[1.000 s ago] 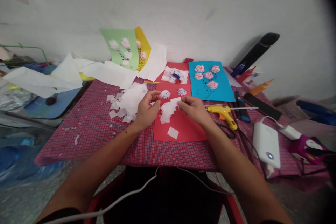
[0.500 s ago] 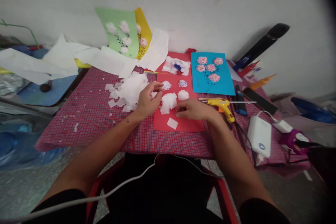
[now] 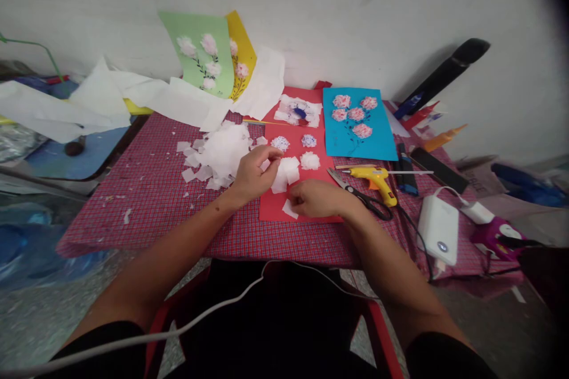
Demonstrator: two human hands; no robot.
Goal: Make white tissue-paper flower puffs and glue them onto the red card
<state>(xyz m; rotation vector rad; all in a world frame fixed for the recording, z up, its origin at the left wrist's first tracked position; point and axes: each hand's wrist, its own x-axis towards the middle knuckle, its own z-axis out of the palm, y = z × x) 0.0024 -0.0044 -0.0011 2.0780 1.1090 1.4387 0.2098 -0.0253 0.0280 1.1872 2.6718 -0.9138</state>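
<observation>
My left hand (image 3: 255, 173) is curled, thumb and fingertips close together, with a bit of white tissue paper (image 3: 265, 164) showing between them. It hovers left of a loose stack of white tissue squares (image 3: 287, 173) on the red card (image 3: 278, 210). My right hand (image 3: 315, 198) has its fingers closed at a single tissue square (image 3: 290, 209) on the card's lower part; its fingertips are partly hidden. Behind the stack sit a white tissue flower (image 3: 310, 160) and two blue-speckled ones, the left (image 3: 280, 143) and the right (image 3: 309, 140).
A heap of tissue squares (image 3: 224, 151) lies left of the card. Scissors (image 3: 367, 198), a yellow glue gun (image 3: 373, 180) and a white power bank (image 3: 439, 231) are at the right. A blue card with flowers (image 3: 360, 145) lies behind; a green one (image 3: 200, 65) leans on the wall.
My right hand has moved left and down onto the single tissue square, uncovering the scissors. My left hand has shifted slightly right, towards the stack.
</observation>
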